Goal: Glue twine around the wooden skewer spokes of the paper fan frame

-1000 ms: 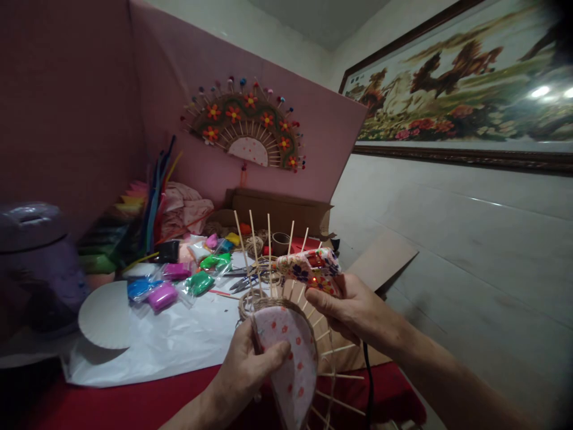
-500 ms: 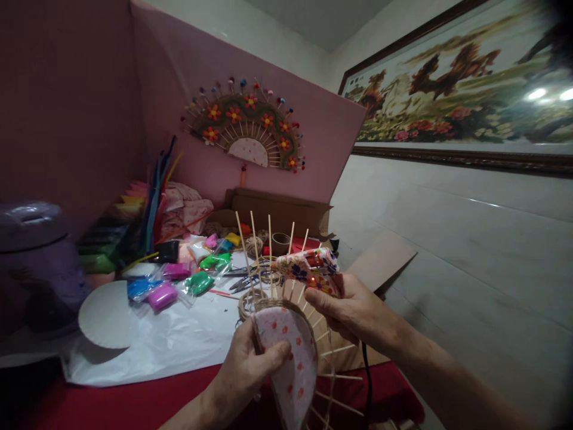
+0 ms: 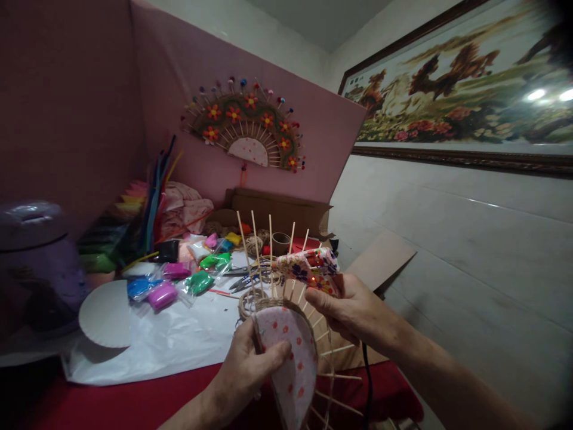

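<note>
My left hand (image 3: 244, 373) is closed on a half-made fan (image 3: 289, 352): a half-round of white, red-dotted card with thin wooden sticks fanning out from its rim and twine woven round them. My thumb presses on the card's face. My right hand (image 3: 353, 310) grips a glue gun (image 3: 308, 266) wrapped in flowered paper, its tip pointing left at the sticks just above the card. A small red light glows on the gun, and its black cord (image 3: 366, 382) hangs down below my wrist.
A finished fan (image 3: 246, 128) with clay flowers hangs on the pink board behind. On the white sheet (image 3: 179, 337) lie bags of coloured clay (image 3: 179, 278), scissors (image 3: 244, 278), a white paper disc (image 3: 105, 313) and pipe cleaners (image 3: 154, 197). A cardboard box (image 3: 280, 212) stands behind; a purple pot (image 3: 33, 263) is left.
</note>
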Demonstrator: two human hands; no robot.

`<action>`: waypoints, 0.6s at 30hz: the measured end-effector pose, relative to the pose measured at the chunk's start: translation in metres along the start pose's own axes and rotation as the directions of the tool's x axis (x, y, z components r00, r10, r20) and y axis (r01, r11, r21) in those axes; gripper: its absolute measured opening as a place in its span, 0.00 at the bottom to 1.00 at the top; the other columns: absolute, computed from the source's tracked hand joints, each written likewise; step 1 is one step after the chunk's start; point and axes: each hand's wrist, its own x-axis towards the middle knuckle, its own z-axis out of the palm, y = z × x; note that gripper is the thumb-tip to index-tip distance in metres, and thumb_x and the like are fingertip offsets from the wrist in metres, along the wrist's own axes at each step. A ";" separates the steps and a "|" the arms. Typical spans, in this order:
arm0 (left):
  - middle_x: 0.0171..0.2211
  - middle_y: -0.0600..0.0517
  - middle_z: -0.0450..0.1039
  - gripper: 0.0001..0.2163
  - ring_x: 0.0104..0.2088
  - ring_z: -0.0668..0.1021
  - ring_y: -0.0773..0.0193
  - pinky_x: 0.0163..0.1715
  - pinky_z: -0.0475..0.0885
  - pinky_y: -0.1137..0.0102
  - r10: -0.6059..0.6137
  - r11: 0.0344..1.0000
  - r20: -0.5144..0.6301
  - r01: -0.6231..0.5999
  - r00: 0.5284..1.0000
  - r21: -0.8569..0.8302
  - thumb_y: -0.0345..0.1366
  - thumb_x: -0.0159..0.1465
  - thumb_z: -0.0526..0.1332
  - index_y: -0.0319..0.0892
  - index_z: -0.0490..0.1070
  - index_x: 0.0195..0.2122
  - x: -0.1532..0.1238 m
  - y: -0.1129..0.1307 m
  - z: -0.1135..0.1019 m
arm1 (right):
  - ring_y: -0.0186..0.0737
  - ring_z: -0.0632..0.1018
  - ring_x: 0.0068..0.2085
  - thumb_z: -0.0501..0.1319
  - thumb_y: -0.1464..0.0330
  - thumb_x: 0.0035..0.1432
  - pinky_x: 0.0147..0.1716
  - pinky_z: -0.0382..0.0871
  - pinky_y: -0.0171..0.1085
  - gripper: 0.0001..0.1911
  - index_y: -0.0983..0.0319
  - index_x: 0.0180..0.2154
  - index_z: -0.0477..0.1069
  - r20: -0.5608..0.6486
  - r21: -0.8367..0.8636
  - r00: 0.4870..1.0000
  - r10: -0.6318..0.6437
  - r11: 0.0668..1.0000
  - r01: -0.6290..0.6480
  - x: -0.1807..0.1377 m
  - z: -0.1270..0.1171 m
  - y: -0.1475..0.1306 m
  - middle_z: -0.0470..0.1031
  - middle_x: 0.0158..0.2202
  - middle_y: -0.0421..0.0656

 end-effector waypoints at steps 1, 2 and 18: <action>0.29 0.50 0.75 0.15 0.29 0.74 0.63 0.29 0.72 0.69 0.001 1.000 0.000 -0.001 1.000 0.001 0.40 0.52 0.67 0.38 0.71 0.37 0.000 0.000 0.000 | 0.26 0.58 0.15 0.61 0.47 0.50 0.13 0.50 0.29 0.23 0.61 0.25 0.65 0.005 -0.002 1.000 0.000 1.000 0.000 0.000 0.000 0.000 0.58 0.13 0.32; 0.29 0.50 0.75 0.15 0.29 0.74 0.63 0.29 0.72 0.69 -0.001 1.000 0.000 0.001 1.000 -0.002 0.40 0.52 0.67 0.38 0.71 0.37 0.000 0.001 0.001 | 0.26 0.58 0.15 0.61 0.47 0.50 0.13 0.50 0.29 0.23 0.61 0.25 0.64 0.006 -0.005 1.000 0.002 1.000 -0.002 0.000 0.000 0.001 0.58 0.13 0.32; 0.30 0.49 0.75 0.15 0.29 0.75 0.63 0.29 0.73 0.69 0.017 1.000 0.009 -0.017 1.000 -0.017 0.40 0.52 0.67 0.38 0.70 0.37 0.001 0.000 0.000 | 0.25 0.57 0.14 0.58 0.47 0.53 0.13 0.48 0.29 0.25 0.60 0.21 0.56 -0.025 -0.069 0.999 -0.021 0.997 0.019 -0.003 0.002 -0.001 0.56 0.13 0.32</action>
